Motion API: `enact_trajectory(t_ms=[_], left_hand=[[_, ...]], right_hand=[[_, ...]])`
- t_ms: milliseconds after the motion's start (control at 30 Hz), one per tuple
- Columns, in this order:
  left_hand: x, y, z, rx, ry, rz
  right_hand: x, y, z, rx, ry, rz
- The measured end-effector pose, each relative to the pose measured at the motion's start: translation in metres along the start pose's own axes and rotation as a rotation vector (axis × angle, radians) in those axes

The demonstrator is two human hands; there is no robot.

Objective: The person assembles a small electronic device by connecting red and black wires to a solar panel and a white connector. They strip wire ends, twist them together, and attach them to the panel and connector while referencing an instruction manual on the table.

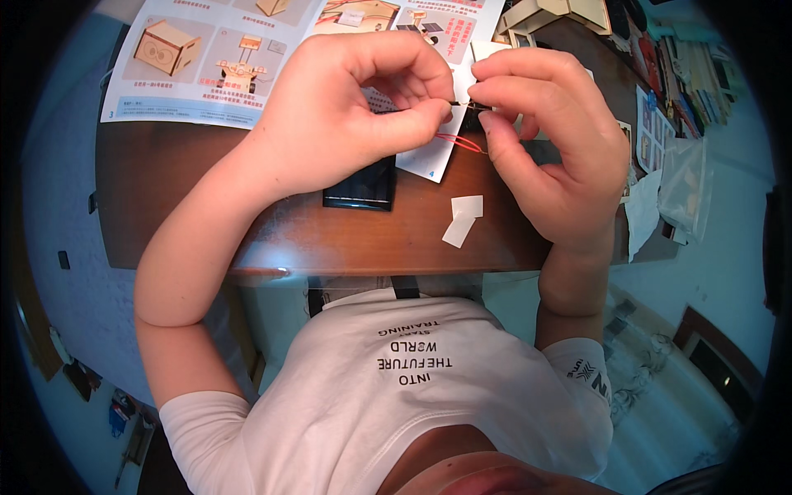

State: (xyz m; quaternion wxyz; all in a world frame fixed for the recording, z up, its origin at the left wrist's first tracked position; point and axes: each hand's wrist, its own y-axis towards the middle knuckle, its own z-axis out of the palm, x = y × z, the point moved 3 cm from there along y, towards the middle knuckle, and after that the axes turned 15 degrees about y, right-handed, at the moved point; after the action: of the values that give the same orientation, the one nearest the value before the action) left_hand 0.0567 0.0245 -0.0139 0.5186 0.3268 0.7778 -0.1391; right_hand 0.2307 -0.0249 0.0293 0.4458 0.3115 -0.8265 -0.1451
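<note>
My left hand [365,105] pinches a thin black wire [456,103] between thumb and forefinger, its other fingers curled. Facing it, my right hand [557,142] grips fine wire ends [475,107] between its thumb and fingertips. The two sets of fingertips are a small gap apart, and the wire spans it. Just below, a red wire [461,142] bends in a narrow loop towards my right thumb. Under my left wrist lies a dark, glossy panel [359,189], probably a solar panel, partly covered by the hand.
A printed instruction sheet [167,93] with pictures lies beneath my hands. Two small white paper-like pieces [464,219] overlap near the table's front edge. Wooden parts [557,15] stand at the back right. A clear plastic bag [682,185] and books [680,86] are at the right.
</note>
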Motion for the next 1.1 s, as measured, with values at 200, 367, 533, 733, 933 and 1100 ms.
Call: enact_trajectory(t_ms=[200, 367, 533, 733, 933, 1100], left_hand=[[0.001, 0.001, 0.000, 0.030, -0.069, -0.015], [0.001, 0.000, 0.000, 0.040, -0.054, 0.000], [-0.003, 0.000, 0.001, -0.013, 0.042, 0.048], [-0.011, -0.001, 0.001, -0.230, 0.477, 0.449], [-0.013, -0.005, 0.007, -0.360, 0.697, 0.745], [-0.008, -0.001, 0.001, -0.322, 0.521, 0.540]], right_hand=[[0.001, 0.001, -0.001, 0.021, -0.023, 0.011], [-0.001, 0.001, 0.001, 0.034, -0.015, -0.007], [-0.001, -0.001, 0.001, 0.060, 0.004, 0.026], [-0.001, -0.010, 0.008, -0.020, 0.259, 0.385], [-0.009, -0.012, 0.006, -0.036, 0.903, 1.067], [-0.001, -0.010, 0.003, -0.141, 0.703, 0.916]])
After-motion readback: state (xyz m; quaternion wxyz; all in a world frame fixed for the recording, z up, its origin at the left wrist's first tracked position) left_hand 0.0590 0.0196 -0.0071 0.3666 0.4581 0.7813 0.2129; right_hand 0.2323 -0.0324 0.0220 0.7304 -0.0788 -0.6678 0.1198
